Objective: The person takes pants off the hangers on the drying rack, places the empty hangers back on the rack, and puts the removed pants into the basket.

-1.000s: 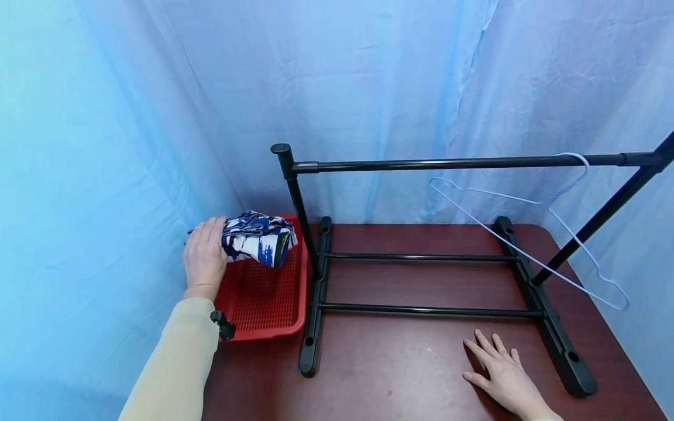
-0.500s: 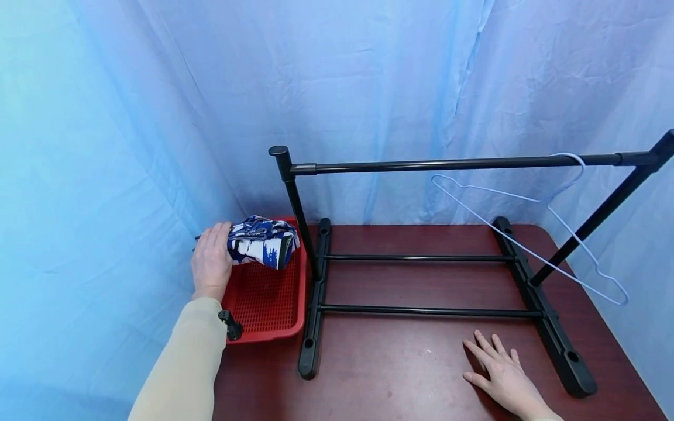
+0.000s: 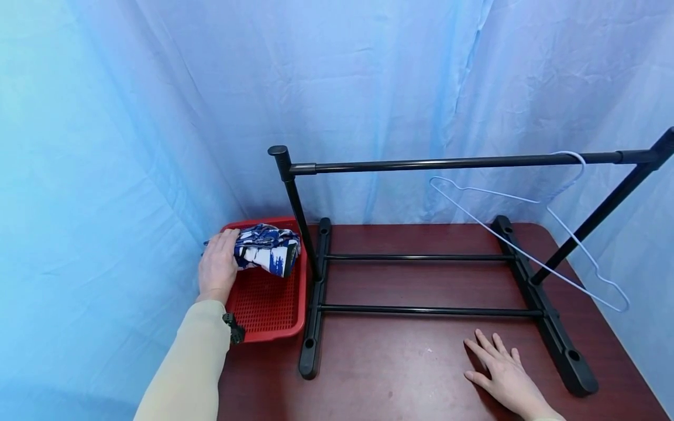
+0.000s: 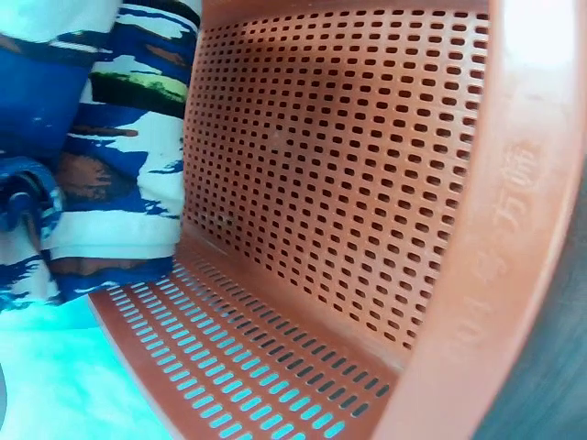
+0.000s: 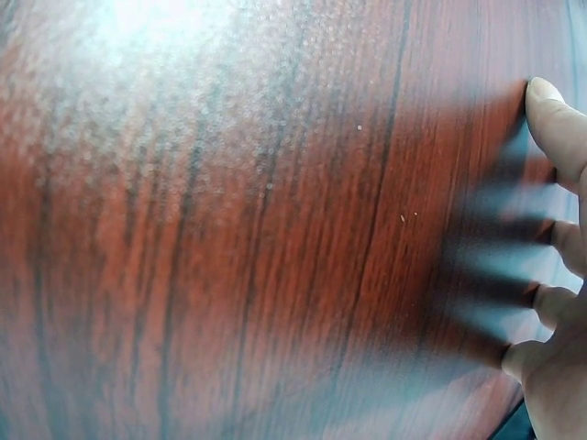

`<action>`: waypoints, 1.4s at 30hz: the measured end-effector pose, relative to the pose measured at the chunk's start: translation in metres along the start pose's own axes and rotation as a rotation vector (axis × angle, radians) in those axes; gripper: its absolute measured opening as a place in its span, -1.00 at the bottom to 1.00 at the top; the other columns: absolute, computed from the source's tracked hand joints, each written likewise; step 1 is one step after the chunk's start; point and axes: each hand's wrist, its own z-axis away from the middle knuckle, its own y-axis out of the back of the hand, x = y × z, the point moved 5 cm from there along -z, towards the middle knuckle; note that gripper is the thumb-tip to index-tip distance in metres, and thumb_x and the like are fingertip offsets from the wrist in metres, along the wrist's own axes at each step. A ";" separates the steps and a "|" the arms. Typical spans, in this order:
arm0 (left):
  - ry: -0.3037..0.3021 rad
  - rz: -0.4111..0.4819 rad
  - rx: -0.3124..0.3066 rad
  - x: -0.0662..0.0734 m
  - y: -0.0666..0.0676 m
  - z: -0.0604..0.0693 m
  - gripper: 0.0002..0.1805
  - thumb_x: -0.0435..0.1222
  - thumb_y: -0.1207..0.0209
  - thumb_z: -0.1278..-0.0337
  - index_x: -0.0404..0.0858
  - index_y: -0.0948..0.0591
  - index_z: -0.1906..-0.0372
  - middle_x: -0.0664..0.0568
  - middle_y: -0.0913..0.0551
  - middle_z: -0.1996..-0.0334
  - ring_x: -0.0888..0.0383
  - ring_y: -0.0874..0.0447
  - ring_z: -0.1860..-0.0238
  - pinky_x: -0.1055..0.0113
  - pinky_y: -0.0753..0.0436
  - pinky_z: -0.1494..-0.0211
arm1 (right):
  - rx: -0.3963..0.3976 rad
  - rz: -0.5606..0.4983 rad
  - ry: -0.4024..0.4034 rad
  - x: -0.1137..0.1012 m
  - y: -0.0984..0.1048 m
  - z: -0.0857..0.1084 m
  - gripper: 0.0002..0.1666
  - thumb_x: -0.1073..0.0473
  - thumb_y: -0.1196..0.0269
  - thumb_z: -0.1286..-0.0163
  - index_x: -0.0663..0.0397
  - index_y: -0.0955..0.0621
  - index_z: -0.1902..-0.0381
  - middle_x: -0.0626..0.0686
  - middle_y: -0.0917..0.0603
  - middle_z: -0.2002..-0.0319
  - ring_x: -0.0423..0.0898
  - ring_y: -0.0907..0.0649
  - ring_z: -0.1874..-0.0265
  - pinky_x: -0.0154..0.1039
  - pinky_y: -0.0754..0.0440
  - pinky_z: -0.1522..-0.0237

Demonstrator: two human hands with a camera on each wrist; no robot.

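Note:
In the head view, my left hand [image 3: 217, 266] grips the left end of a folded blue-and-white patterned garment [image 3: 268, 251]. The bundle is over the back of a red plastic basket [image 3: 263, 336]; whether it touches the floor of the basket is hard to tell. In the left wrist view the garment [image 4: 119, 156] covers the upper left, beside the perforated basket wall [image 4: 339, 137], and my fingers do not show there. My right hand [image 3: 500, 374] rests with spread fingers on the brown table; its fingertips [image 5: 541, 92] reach the wood in the right wrist view.
A black clothes rack [image 3: 421, 165] stands on the table [image 3: 389, 362], right of the basket. One pale wire hanger [image 3: 532, 257] hangs near the right end of its top bar. Blue curtains [image 3: 368, 88] enclose the back and sides.
My left hand has moved right and downward with the garment, bringing it lower over the basket. The right hand stays in place.

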 end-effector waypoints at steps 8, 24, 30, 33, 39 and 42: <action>0.046 0.014 -0.160 -0.007 -0.010 0.010 -0.49 -0.61 0.02 -0.34 -0.32 -0.48 -0.34 -0.22 -0.57 -0.29 -0.25 -0.45 -0.34 -0.19 -0.39 -0.44 | -0.002 -0.001 0.004 0.000 0.002 -0.001 -0.16 -0.26 -0.41 -0.24 0.01 -0.55 -0.37 0.39 -0.35 -0.46 0.58 -0.24 -0.39 0.68 -0.09 -0.17; 0.030 -0.013 -0.421 -0.005 -0.006 0.009 -0.47 -0.57 -0.16 -0.31 -0.24 -0.52 -0.35 -0.26 -0.54 -0.32 -0.26 -0.44 -0.36 -0.28 -0.44 -0.37 | -0.003 0.009 0.006 0.001 -0.001 -0.001 -0.19 -0.17 -0.45 -0.23 0.01 -0.55 -0.37 0.39 -0.35 -0.46 0.58 -0.24 -0.39 0.69 -0.09 -0.17; 0.012 -0.024 -0.510 -0.002 -0.005 0.014 -0.46 -0.54 -0.21 -0.30 -0.20 -0.52 -0.35 -0.22 -0.58 -0.29 -0.22 -0.51 -0.30 -0.26 -0.47 -0.35 | -0.002 0.014 0.007 -0.001 0.001 -0.001 -0.18 -0.26 -0.42 -0.24 0.01 -0.57 -0.35 0.39 -0.37 -0.45 0.58 -0.25 -0.39 0.69 -0.11 -0.16; 0.000 -0.038 -0.538 -0.001 -0.004 0.016 -0.45 -0.54 -0.20 -0.29 -0.21 -0.52 -0.37 -0.23 -0.58 -0.29 -0.22 -0.52 -0.30 -0.24 -0.49 -0.34 | 0.003 0.015 0.013 -0.001 0.001 -0.001 -0.18 -0.25 -0.42 -0.23 0.01 -0.57 -0.35 0.39 -0.37 -0.44 0.58 -0.25 -0.39 0.70 -0.11 -0.16; -0.009 -0.039 -0.582 0.001 -0.001 0.020 -0.40 -0.54 -0.23 -0.26 -0.21 -0.51 -0.40 -0.21 -0.58 -0.30 -0.21 -0.53 -0.31 -0.21 -0.52 -0.32 | -0.022 0.005 -0.001 0.000 0.000 -0.001 -0.18 -0.22 -0.43 -0.23 0.04 -0.55 -0.37 0.41 -0.35 -0.45 0.59 -0.24 -0.38 0.70 -0.08 -0.16; -0.021 -0.039 -0.592 0.002 0.000 0.022 -0.39 -0.54 -0.26 -0.22 -0.21 -0.51 -0.39 -0.21 -0.59 -0.28 -0.21 -0.55 -0.29 -0.20 -0.55 -0.29 | -0.023 0.006 -0.002 -0.001 0.001 -0.001 -0.17 -0.23 -0.42 -0.24 0.03 -0.55 -0.37 0.40 -0.35 -0.45 0.59 -0.23 -0.39 0.70 -0.08 -0.17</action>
